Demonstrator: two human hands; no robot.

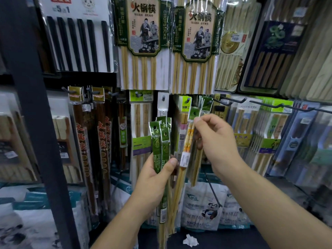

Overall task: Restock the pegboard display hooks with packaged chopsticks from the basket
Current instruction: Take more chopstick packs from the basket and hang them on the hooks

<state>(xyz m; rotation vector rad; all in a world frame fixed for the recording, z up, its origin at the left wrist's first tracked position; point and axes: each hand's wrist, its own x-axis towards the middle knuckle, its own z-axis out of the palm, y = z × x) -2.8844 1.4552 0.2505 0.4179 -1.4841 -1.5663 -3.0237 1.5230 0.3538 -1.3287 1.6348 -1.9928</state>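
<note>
- The slim clear packet of yellow-patterned bamboo chopsticks (187, 141) hangs upright in front of the middle row of the display. It is lifted by its green header and we see it on no hook yet.
- Our right hand (215, 141) pinches that header, its fingers (197, 121) pressed together on the top edge. A plainer bamboo packet hangs just behind, and we cannot tell whether it shares the pinch.
- Our left hand (154, 178) grips a bundle of green-sleeved chopstick packets (159, 146). The thumb is clamped across the front and the other fingers are wrapped behind, so several packets wait their turn.
- We judge the job to be mid-way. Most pegs in this row carry stock, but two bare black wire hooks (231, 101) jut out to the right, close to the raised packet.
- Left to do: thread this header hole onto a peg, then hang the bundle.
- The basket is out of view.
- Above hang large hot-pot chopstick packs with green-framed cards (143, 42).
</note>
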